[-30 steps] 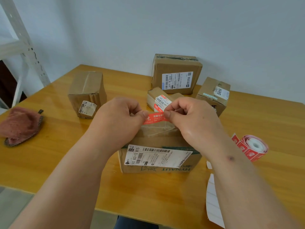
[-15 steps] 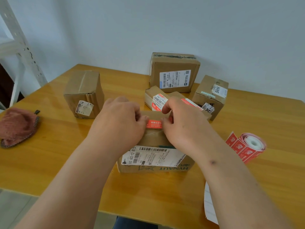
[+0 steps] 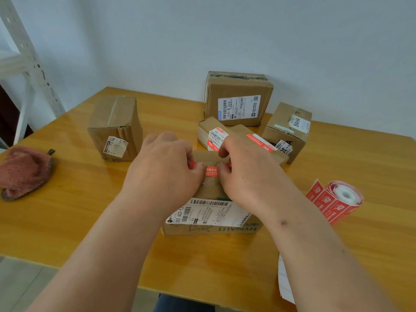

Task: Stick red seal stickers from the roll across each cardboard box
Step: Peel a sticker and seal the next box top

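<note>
A red seal sticker [image 3: 211, 171] is being pressed onto the top of the nearest cardboard box [image 3: 211, 212], which sits at the centre of the bench [image 3: 67, 221]. The left hand [image 3: 166, 170] and the right hand [image 3: 243, 174] are both curled over the sticker, with fingertips pinching or pressing its two ends; only its middle strip is seen between them.

A crooked or wrinkled seal is judged the main risk, should one end be pushed down before the strip is drawn flat across the taped seam. A weak bond is also possible where glossy tape lies beneath.

The sticker roll [image 3: 337, 199] lies at three o'clock from the box, well apart, with a loose tail of stickers unrolled toward the box. Four further boxes are grouped from ten to two o'clock.

Both sticker ends are hidden under the fingers, so it cannot be told whether they are already stuck. The box top is largely covered by the hands. White backing paper [image 3: 284, 282] at five o'clock is cut off behind the right forearm.
</note>
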A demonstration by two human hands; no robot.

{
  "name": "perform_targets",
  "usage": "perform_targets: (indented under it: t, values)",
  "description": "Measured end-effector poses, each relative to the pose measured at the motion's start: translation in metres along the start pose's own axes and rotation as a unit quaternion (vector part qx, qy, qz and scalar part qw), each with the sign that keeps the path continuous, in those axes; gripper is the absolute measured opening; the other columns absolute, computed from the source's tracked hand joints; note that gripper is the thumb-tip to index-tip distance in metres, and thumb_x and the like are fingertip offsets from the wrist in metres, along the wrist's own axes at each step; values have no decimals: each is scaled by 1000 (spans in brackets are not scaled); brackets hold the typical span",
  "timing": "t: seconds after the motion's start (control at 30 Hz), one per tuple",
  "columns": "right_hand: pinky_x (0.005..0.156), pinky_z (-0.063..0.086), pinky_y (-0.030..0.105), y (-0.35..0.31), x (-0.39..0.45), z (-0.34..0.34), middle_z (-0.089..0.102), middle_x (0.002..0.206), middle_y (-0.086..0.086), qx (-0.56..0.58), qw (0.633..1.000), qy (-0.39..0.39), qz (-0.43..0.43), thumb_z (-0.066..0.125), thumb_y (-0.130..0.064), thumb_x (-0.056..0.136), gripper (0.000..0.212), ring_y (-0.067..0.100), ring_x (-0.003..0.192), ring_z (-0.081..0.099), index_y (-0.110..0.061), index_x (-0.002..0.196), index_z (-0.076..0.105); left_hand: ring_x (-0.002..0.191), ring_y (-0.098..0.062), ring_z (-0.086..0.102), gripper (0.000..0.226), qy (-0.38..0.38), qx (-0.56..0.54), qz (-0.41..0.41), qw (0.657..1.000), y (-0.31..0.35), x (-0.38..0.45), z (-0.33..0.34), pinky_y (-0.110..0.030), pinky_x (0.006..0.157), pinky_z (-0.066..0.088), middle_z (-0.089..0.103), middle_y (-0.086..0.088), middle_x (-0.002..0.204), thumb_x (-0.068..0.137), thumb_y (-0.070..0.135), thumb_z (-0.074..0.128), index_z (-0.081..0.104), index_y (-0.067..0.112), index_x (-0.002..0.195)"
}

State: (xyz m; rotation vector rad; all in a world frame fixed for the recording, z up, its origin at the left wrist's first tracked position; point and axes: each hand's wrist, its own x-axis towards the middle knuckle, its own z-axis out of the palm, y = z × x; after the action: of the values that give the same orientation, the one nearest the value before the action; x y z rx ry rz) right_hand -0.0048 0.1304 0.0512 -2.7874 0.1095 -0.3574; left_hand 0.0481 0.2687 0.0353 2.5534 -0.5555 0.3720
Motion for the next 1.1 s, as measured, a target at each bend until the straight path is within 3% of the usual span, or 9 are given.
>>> perform_targets:
  t: [0.4, 0.8, 0.9, 1.0, 1.1]
  values:
    - [66, 38, 24, 3, 0, 0, 49, 89, -8, 8, 1000, 14, 11, 56, -29, 91, 15, 10, 81, 49, -25, 103, 48, 93, -15, 38, 34, 3, 6, -19, 1000, 5, -2, -1, -28, 71, 34, 41, 12, 81, 81, 52, 62, 47, 27, 64]
    - [68, 38, 24, 5, 0, 1, 48, 91, -8, 21, 999, 33, 19, 58, -24, 89, 17, 11, 83, 50, -25, 104, 49, 89, -17, 49, 27, 51, -25, -21, 998, 4, -7, 1, -26, 72, 36, 48, 9, 79, 85, 42, 63, 59, 23, 66]
    - [71, 41, 24, 5, 0, 1, 45, 100, -7, 29, 999, 36, 28, 58, -24, 89, 19, 11, 88, 49, -25, 106, 49, 86, -17, 51, 22, 62, -22, -36, 997, 1, -6, 3, -26, 69, 40, 52, 6, 83, 85, 36, 65, 62, 19, 72]
    - [74, 46, 26, 6, 0, 1, 45, 103, -4, 29, 998, 42, 37, 56, -17, 90, 19, 13, 91, 50, -22, 108, 51, 82, -13, 52, 11, 67, -38, -56, 995, -2, -4, -2, -18, 58, 37, 52, 7, 94, 83, 27, 68, 61, 20, 87]
    - [77, 48, 29, 6, 0, 1, 43, 105, -3, 30, 997, 46, 46, 55, -10, 89, 19, 14, 94, 47, -20, 104, 51, 85, -13, 53, 21, 49, -53, -58, 996, -2, -5, -5, -20, 58, 39, 48, 8, 107, 84, 22, 66, 57, 24, 103]
